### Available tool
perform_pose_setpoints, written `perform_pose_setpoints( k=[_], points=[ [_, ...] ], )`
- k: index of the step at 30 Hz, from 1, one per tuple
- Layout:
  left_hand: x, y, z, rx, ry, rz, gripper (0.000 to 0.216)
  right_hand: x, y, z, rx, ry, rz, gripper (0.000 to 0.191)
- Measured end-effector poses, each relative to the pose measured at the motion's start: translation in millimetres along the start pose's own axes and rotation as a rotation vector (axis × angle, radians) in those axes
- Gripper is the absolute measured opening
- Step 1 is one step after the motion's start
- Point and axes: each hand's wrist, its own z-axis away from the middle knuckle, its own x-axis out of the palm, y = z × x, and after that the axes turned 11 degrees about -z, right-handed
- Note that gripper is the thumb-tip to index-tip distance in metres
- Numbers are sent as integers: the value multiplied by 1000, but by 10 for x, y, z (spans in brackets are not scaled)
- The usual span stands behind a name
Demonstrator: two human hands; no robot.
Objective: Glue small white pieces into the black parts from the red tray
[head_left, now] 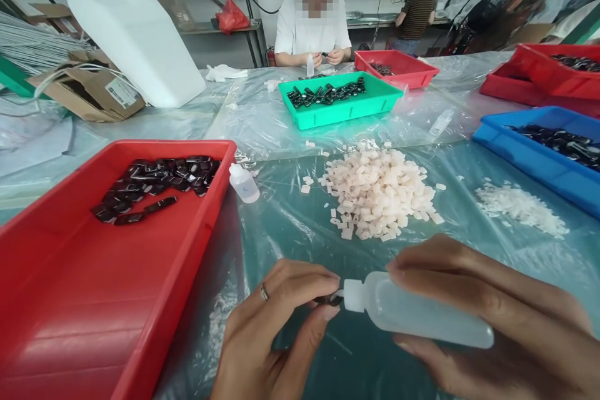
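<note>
Between thumb and fingers, my left hand [276, 325] pinches a small glossy black part [329, 299], mostly covered by the fingertips. My right hand [487, 312] is wrapped round a translucent white squeeze bottle [422, 312], tilted on its side. The bottle's narrow tip meets the black part at my left fingertips. Just beyond my hands lies a heap of small pale plastic pieces [379, 190]. A red tray [117, 300] to the left holds several similar black parts [159, 184] at its far end.
A small bottle [244, 183] leans by the red tray. Farther off are a green tray [344, 114], a blue tray [539, 165], red trays [506, 84], a white jug [135, 37] and a pile of clear bits [520, 207]. Across the table sits a person [312, 28].
</note>
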Motion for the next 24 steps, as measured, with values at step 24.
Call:
perform_pose_setpoints(
  k=[24],
  points=[
    [-23,8,-12,60,-17,-60,32,-35,-61,-89,22,-2,-19,32]
  ],
)
